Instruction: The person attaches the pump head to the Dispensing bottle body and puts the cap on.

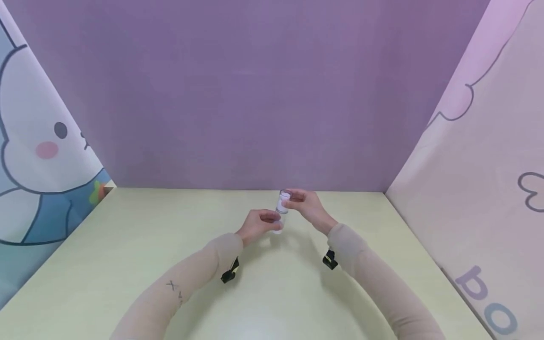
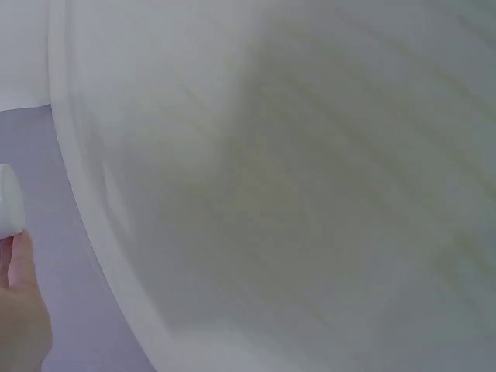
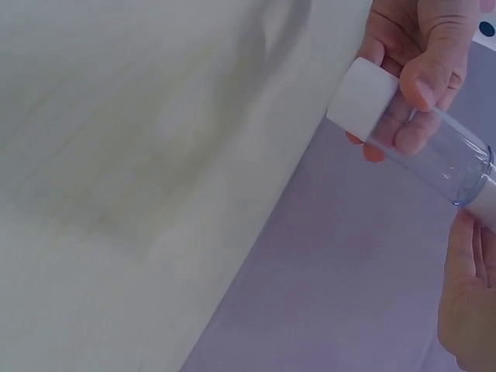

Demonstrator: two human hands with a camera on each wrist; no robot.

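Note:
A small clear bottle with a white cap (image 3: 363,97) at its lower end is pinched between the thumb and fingers of my left hand (image 1: 258,225). In the right wrist view, that left hand (image 3: 434,70) lies along the clear wall (image 3: 430,159). Above it, end to end, stands a white-and-clear cylinder (image 1: 282,202), slightly tilted, which my right hand (image 1: 309,207) grips from the side. The two parts meet at a clear rim; whether they are joined, I cannot tell. At the left wrist view's edge, my left hand (image 2: 27,318) is partly cut off beside the white cap (image 2: 9,201).
Both hands are held over a pale yellow-green table (image 1: 272,293), towards its far edge. A purple panel (image 1: 255,94) rises behind it. Printed panels flank the table, a cartoon rabbit (image 1: 46,123) on the left and lettering (image 1: 500,318) on the right.

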